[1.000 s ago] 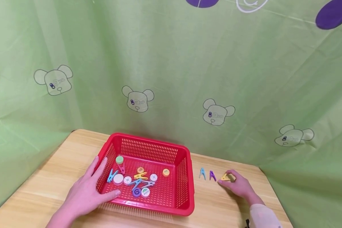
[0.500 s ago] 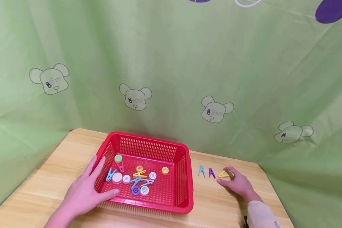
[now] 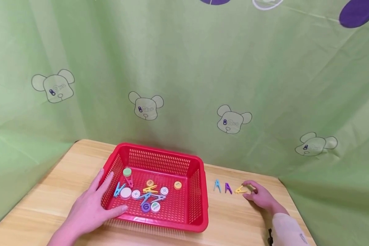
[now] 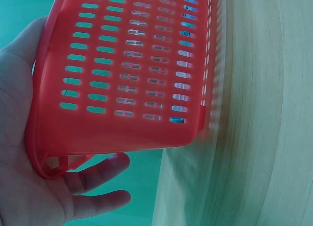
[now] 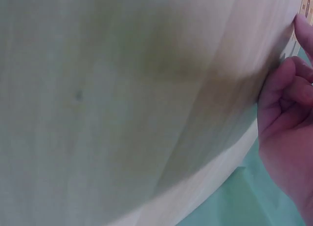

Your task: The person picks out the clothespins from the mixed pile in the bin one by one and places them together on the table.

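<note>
A red plastic basket [image 3: 200, 215] with slotted walls stands on the table. My left hand [image 3: 89, 208] lies spread over its left front corner, thumb reaching across the front rim. In the left wrist view, that hand [image 4: 24, 133] sits behind the rim with two straight fingers showing below. At the right, a yellow clothespin [image 3: 240, 190] lies on the table beside a purple clothespin [image 3: 228, 188] and a light blue clothespin [image 3: 217, 185]. My right hand [image 3: 262, 198] is just right of the yellow one, with thumb and forefinger parted. Its other fingers are curled in the right wrist view.
Inside the basket lie several bottle caps, among them a green cap [image 3: 127, 172] and an orange cap [image 3: 177, 185], and several clothespins, such as a pink clothespin [image 3: 129, 181]. A green curtain [image 3: 184, 68] hangs behind the wooden table [image 3: 230, 222].
My right hand has let go of the yellow clothespin and drawn slightly to the right. The clothespin stays in line with the other two. My left hand keeps its place on the basket.
</note>
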Tool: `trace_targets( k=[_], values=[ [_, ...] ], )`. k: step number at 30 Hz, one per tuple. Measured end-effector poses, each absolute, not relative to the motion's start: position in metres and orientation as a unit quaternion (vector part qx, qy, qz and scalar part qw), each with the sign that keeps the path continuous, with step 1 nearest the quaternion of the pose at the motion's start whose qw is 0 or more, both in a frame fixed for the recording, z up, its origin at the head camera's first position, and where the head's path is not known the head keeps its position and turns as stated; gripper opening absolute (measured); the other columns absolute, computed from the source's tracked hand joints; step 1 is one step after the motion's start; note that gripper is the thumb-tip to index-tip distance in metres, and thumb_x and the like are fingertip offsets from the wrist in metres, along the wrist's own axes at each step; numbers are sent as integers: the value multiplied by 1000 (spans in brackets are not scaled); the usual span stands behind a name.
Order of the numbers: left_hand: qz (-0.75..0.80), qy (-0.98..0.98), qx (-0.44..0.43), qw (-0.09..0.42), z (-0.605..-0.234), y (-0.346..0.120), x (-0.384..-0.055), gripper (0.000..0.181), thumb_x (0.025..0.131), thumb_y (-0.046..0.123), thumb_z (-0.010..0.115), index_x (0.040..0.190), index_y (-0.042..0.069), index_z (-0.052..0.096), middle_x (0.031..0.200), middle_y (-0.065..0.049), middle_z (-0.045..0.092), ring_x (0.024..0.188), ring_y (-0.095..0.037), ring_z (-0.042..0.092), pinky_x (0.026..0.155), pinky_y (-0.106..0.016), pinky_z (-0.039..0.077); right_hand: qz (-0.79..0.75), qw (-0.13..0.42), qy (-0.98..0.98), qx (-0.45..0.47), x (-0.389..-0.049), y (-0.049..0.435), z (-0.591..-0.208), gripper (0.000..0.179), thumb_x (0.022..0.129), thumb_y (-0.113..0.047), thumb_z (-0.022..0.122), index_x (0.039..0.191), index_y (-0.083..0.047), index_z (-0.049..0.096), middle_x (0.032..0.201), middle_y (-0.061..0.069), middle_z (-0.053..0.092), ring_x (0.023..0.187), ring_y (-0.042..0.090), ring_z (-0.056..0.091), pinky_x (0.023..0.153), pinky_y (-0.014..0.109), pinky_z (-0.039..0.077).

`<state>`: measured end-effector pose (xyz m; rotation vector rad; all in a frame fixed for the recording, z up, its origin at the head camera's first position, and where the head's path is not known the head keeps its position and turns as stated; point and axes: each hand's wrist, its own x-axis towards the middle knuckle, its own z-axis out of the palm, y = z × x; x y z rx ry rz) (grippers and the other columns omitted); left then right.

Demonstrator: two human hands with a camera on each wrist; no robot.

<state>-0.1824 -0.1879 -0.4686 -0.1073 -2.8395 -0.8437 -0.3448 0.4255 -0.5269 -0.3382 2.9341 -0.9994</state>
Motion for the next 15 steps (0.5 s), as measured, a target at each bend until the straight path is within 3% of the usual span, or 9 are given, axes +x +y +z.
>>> trace_targets(
  k=[3,7,15],
  values=[
    [-281,-955,-38,93,-468,-188,-182,122,69,81,67,160,13,23,163,-21,11,133,-53,36,86,-72,43,-317,2,942,-111,-346,428,-532,36,90,-19,76,122,-10,61,97,11,60,70,19,46,74,38,37],
    [-275,-955,-44,104,-468,-189,-182,122,70,82,67,160,13,23,163,-21,12,131,-53,38,86,-72,42,-310,3,945,-104,-344,429,-536,34,90,-24,77,118,-12,61,73,3,49,64,18,42,68,36,35],
    [-278,-954,-44,102,-470,-189,-180,121,71,79,69,160,11,24,163,-21,12,132,-53,37,87,-72,43,-287,-24,956,-60,-337,421,-536,32,89,-27,78,112,-13,60,68,2,44,62,20,42,62,36,34]
  ],
)
